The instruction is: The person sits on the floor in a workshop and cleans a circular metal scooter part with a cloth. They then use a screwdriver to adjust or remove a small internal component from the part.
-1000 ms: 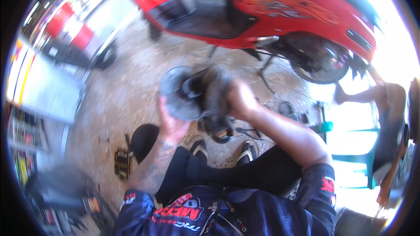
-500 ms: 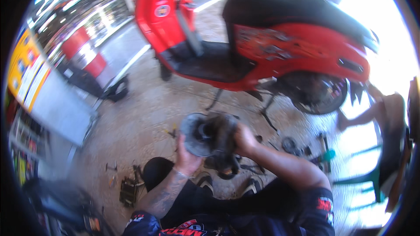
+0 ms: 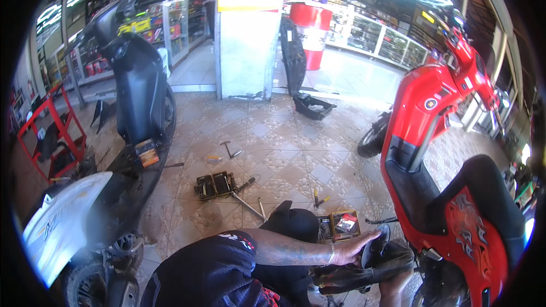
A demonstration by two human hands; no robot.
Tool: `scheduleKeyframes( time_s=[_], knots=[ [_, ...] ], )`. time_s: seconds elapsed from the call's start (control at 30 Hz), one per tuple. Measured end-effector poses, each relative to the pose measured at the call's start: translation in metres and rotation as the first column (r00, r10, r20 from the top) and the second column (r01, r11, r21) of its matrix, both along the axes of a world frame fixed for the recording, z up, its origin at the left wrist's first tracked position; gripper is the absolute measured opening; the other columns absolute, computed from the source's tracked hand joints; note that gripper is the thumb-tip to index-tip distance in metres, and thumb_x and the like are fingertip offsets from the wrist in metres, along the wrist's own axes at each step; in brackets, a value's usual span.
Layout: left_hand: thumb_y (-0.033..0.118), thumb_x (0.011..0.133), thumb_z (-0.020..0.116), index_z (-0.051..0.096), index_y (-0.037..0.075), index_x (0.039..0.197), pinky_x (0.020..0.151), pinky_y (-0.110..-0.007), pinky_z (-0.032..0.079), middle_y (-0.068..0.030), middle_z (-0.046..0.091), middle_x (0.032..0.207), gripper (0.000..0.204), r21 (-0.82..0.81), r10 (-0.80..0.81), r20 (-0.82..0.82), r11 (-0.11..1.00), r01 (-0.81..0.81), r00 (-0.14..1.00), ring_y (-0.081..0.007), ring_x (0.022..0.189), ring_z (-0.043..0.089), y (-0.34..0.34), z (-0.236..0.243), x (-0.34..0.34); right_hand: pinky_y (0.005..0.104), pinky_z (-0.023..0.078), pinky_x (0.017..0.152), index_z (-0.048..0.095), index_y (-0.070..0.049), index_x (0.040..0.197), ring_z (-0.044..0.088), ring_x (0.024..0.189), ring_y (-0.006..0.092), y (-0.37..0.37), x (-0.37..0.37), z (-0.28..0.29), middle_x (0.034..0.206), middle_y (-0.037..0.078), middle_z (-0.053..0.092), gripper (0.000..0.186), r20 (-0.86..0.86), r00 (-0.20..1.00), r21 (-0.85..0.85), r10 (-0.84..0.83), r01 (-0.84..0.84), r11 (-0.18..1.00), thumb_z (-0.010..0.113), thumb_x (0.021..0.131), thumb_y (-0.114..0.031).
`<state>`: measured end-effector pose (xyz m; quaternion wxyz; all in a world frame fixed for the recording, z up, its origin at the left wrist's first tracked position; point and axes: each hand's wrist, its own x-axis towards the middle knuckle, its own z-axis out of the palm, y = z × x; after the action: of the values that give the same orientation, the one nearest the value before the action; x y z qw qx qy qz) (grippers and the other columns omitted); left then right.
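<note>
My left hand [image 3: 354, 249] grips the edge of a round grey metal part [image 3: 373, 252], a disc with a raised centre, seen nearly edge-on. Its fingers stretch along the rim. Against the part lies a dark, dirty rag [image 3: 392, 260], which my right hand [image 3: 397, 282] holds from the right side. The rag hides most of the right fingers. Both hands are low and right, beside the red scooter [image 3: 424, 102]. Left of them, a small open box [image 3: 348, 223] with a red and white packet lies on the floor.
An open tool case [image 3: 214, 186], a ratchet-like long tool [image 3: 248, 206], a T-shaped tool [image 3: 230, 149] and yellow-handled pliers [image 3: 319, 198] lie on the tiles. A white and black scooter [image 3: 74, 207] stands left. Behind are a pillar [image 3: 245, 57], a drum [image 3: 311, 34] and a black plastic panel [image 3: 313, 107].
My view has swung left, bringing the white and black scooter and pillar into sight. Both hands, still with the metal part and rag, now appear farther right and lower.
</note>
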<state>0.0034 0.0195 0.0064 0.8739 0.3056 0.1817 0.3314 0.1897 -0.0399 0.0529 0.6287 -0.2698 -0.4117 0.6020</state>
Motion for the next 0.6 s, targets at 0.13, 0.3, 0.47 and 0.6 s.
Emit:
scheduleKeyframes(
  time_s=[0.13,0.3,0.47,0.6],
  knots=[
    [0.080,0.091,0.052,0.039,0.020,0.150,0.092,-0.055,0.056,-0.0107,0.052,0.144,0.086,-0.006,-0.058,0.015,0.998,0.058,0.998,-0.0287,0.129,0.057,0.000,-0.001,-0.001,0.0468,0.054,0.098,0.063,-0.002,0.121,0.067,0.109,0.0297,0.002,0.003,-0.005,0.117,0.015,0.069,0.046,0.046,0.998,-0.013,-0.053,0.054,0.998,0.042,0.104,-0.038],
    [0.081,0.089,0.053,0.038,0.021,0.150,0.092,-0.055,0.056,-0.0114,0.052,0.143,0.087,-0.013,-0.068,0.040,0.998,0.069,0.997,-0.0288,0.129,0.057,0.003,-0.006,0.000,0.0450,0.057,0.089,0.064,-0.002,0.116,0.069,0.099,0.0285,0.004,0.003,-0.010,0.108,0.014,0.070,0.042,0.065,0.990,-0.026,-0.125,0.127,0.992,0.044,0.102,-0.036],
    [0.083,0.088,0.053,0.038,0.022,0.149,0.087,-0.054,0.058,-0.0113,0.054,0.139,0.087,-0.036,-0.063,-0.007,0.997,0.063,0.998,-0.0288,0.125,0.059,0.003,-0.004,-0.001,0.0411,0.059,0.080,0.065,-0.002,0.114,0.070,0.089,0.0261,0.011,0.013,-0.010,0.102,0.014,0.071,0.040,0.090,0.990,0.008,-0.107,0.107,0.994,0.046,0.101,-0.035],
    [0.084,0.087,0.052,0.041,0.022,0.148,0.082,-0.053,0.059,-0.0114,0.056,0.137,0.088,-0.023,-0.079,-0.037,0.997,0.078,0.996,-0.0289,0.121,0.060,0.003,-0.002,-0.001,0.0401,0.059,0.078,0.065,-0.001,0.113,0.071,0.087,0.0261,0.014,0.023,-0.018,0.099,0.014,0.071,0.040,0.027,0.989,-0.061,-0.146,0.147,0.987,0.045,0.101,-0.034]
  ],
)
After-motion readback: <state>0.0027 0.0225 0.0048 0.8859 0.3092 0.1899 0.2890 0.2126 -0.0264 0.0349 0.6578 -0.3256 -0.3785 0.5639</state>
